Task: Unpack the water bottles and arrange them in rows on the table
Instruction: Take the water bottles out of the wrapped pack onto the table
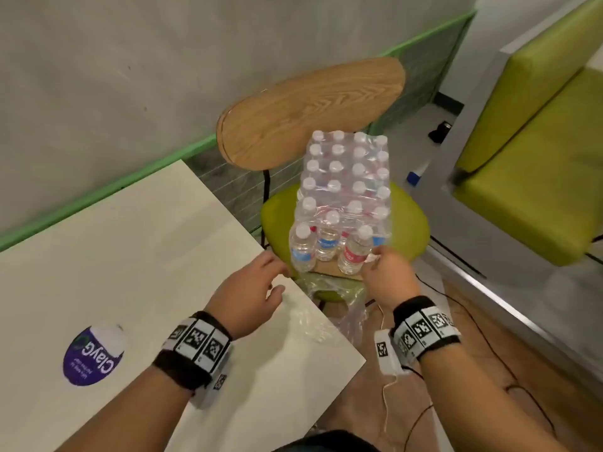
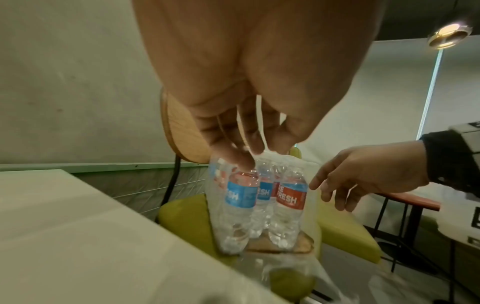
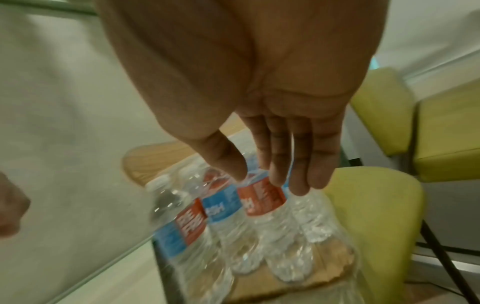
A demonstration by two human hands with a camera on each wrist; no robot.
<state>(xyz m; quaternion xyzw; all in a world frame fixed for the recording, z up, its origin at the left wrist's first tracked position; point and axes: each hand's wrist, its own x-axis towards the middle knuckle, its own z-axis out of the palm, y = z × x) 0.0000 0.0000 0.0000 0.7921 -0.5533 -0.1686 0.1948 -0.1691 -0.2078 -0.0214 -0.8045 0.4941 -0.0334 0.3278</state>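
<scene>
Looks like a café or canteen-type spot to me. Off past the right hand (image 1: 388,278) there's a lime-green booth bench (image 1: 535,177), just ahead of both hands a matching cushioned chair (image 1: 408,230) with a wood back, and under the left hand (image 1: 248,298) a plain white table (image 1: 130,256) with a purple brand sticker (image 1: 93,355).

We see: water bottles (image 1: 303,247) clear glossy plastic, shrink wrap (image 1: 346,177) crinkled shiny film; chair backrest (image 1: 310,109) grained wood, seat (image 1: 408,230) matt green; table (image 1: 130,256) smooth matt.
</scene>
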